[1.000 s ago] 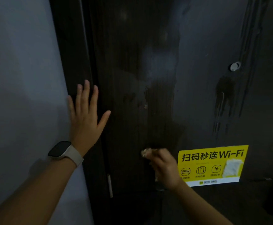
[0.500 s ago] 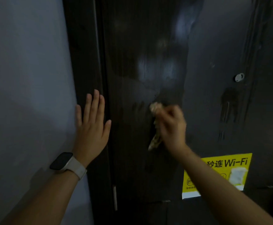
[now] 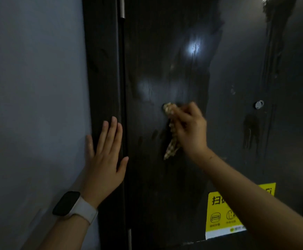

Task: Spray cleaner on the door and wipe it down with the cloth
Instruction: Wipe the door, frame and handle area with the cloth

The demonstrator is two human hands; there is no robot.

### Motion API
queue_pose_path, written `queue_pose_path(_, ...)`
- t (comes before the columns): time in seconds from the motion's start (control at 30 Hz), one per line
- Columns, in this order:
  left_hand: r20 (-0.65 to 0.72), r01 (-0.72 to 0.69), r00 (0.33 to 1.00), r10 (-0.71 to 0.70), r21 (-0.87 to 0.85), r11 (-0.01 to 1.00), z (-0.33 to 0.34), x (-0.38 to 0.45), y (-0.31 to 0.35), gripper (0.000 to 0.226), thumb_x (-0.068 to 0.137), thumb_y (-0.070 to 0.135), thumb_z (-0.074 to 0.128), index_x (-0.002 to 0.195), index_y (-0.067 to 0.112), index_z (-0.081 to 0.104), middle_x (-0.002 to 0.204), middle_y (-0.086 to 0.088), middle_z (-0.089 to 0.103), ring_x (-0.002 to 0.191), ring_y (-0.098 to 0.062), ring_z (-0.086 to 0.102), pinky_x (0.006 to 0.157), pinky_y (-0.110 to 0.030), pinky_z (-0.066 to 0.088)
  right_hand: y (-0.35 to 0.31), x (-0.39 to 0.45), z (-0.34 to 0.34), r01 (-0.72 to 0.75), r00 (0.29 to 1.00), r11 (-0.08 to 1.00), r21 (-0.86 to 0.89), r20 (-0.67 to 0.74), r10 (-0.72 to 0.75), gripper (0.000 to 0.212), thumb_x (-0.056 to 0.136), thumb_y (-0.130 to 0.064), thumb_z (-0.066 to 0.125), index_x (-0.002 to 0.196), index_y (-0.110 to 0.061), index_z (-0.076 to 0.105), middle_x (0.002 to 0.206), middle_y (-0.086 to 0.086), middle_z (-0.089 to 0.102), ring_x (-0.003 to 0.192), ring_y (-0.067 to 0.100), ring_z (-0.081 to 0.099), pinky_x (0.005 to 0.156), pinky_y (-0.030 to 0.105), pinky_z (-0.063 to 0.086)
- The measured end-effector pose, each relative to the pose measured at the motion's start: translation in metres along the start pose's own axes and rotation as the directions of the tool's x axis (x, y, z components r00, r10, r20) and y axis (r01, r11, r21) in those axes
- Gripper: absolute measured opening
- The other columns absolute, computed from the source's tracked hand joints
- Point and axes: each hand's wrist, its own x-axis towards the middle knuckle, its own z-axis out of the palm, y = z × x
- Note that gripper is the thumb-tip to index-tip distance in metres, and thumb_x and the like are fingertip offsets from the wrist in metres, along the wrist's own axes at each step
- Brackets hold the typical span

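Wiping goes best if the right hand (image 3: 189, 128), fingers curled round the bunched cloth (image 3: 171, 130) pressed mid-door (image 3: 165, 177), makes overlapping strokes toward the wet streaks (image 3: 251, 130), while the flat, open left hand (image 3: 104, 159) braces on the door frame (image 3: 102, 69).

A dark, wet-streaked door (image 3: 165, 177) is shown upright, with a yellow Wi-Fi sticker (image 3: 217, 213) stuck low on it and a small round peephole (image 3: 259, 104) set higher.
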Motion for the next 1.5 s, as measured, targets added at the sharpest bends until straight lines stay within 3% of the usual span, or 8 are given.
queue_pose_path(0.1, -0.003, -0.026, 1.0, 0.026, -0.067, 0.997, -0.004, 0.001, -0.003, 0.081, 0.09, 0.044, 0.037, 0.155, 0.018, -0.002, 0.163, 0.0, -0.011, 0.149, -0.019, -0.009, 0.116, -0.058, 0.004, -0.01, -0.07, 0.025, 0.199, 0.949, 0.979, 0.041, 0.241, -0.203, 0.034, 0.097, -0.034, 0.051, 0.106, -0.008, 0.069, 0.096, -0.007, 0.057, 0.086, -0.006, 0.048, 0.077, 0.019, 0.045)
queue_pose_path(0.23, -0.019, -0.028, 0.999, 0.026, -0.138, 0.99, -0.006, 0.0, -0.004, 0.082, 0.091, 0.035, 0.051, 0.155, 0.017, 0.003, 0.163, 0.003, -0.009, 0.149, -0.017, -0.009, 0.118, -0.052, -0.002, -0.01, -0.105, 0.019, 0.425, 0.771, 0.903, 0.07, 0.496, -0.401, 0.026, 0.089, -0.015, 0.061, 0.115, -0.013, 0.064, 0.096, 0.002, 0.058, 0.082, 0.017, 0.055, 0.065, 0.03, 0.045)
queue_pose_path(0.5, -0.04, -0.025, 0.999, 0.016, -0.215, 0.976, -0.008, 0.001, -0.004, 0.072, 0.09, 0.03, 0.038, 0.155, 0.019, 0.007, 0.163, 0.007, -0.008, 0.149, -0.014, -0.008, 0.118, -0.032, -0.017, -0.029, 0.055, 0.013, 0.08, 0.997, 0.994, -0.078, -0.012, -0.081, 0.016, 0.093, -0.009, 0.06, 0.103, -0.005, 0.072, 0.091, -0.003, 0.048, 0.079, 0.002, 0.049, 0.071, 0.014, 0.045)
queue_pose_path(0.7, -0.073, 0.012, 0.997, -0.037, -0.315, 0.949, -0.006, -0.001, -0.003, 0.09, 0.088, 0.014, 0.062, 0.154, 0.02, 0.002, 0.162, 0.002, -0.016, 0.149, -0.016, -0.013, 0.12, -0.044, -0.004, -0.035, -0.072, 0.032, 0.383, 0.823, 0.919, 0.092, 0.417, -0.384, 0.05, 0.097, -0.049, 0.044, 0.11, -0.007, 0.067, 0.102, 0.003, 0.058, 0.089, 0.015, 0.055, 0.076, 0.034, 0.051)
queue_pose_path(0.77, -0.053, 0.027, 0.997, -0.047, -0.329, 0.944, -0.007, -0.001, -0.003, 0.095, 0.086, 0.014, 0.065, 0.154, 0.021, -0.002, 0.161, 0.002, -0.019, 0.148, -0.016, -0.015, 0.12, -0.045, -0.002, -0.033, -0.091, 0.025, 0.422, 0.763, 0.903, 0.075, 0.509, -0.399, 0.027, 0.094, -0.022, 0.053, 0.114, -0.008, 0.065, 0.102, 0.005, 0.057, 0.084, 0.018, 0.057, 0.067, 0.034, 0.054)
queue_pose_path(1.0, -0.056, 0.015, 0.998, -0.036, -0.345, 0.938, -0.008, -0.001, -0.005, 0.09, 0.087, 0.012, 0.061, 0.154, 0.018, 0.002, 0.162, 0.004, -0.016, 0.149, -0.016, -0.014, 0.119, -0.03, -0.015, -0.058, 0.06, 0.028, 0.194, 0.969, 0.981, -0.017, 0.156, -0.189, 0.017, 0.093, -0.018, 0.06, 0.098, -0.007, 0.072, 0.093, 0.002, 0.053, 0.078, 0.006, 0.049, 0.068, 0.012, 0.043)
queue_pose_path(1.13, -0.064, 0.002, 0.998, -0.025, -0.335, 0.942, -0.007, -0.002, -0.006, 0.086, 0.087, 0.019, 0.054, 0.154, 0.02, 0.0, 0.162, 0.002, -0.014, 0.149, -0.017, -0.013, 0.119, -0.032, -0.013, -0.064, 0.085, 0.04, 0.216, 0.976, 0.972, -0.095, 0.033, -0.213, 0.015, 0.094, -0.015, 0.06, 0.1, -0.008, 0.072, 0.092, 0.005, 0.053, 0.079, 0.012, 0.052, 0.068, 0.018, 0.043)
queue_pose_path(1.5, -0.05, 0.017, 0.998, -0.039, -0.383, 0.924, -0.012, -0.004, -0.002, 0.086, 0.091, 0.013, 0.058, 0.153, 0.024, 0.0, 0.161, 0.008, -0.017, 0.147, -0.01, -0.018, 0.118, -0.028, -0.016, -0.039, -0.165, 0.047, 0.345, 0.765, 0.923, 0.169, 0.519, -0.381, 0.031, 0.102, -0.021, 0.04, 0.112, -0.01, 0.068, 0.096, 0.003, 0.06, 0.08, 0.015, 0.052, 0.063, 0.025, 0.046)
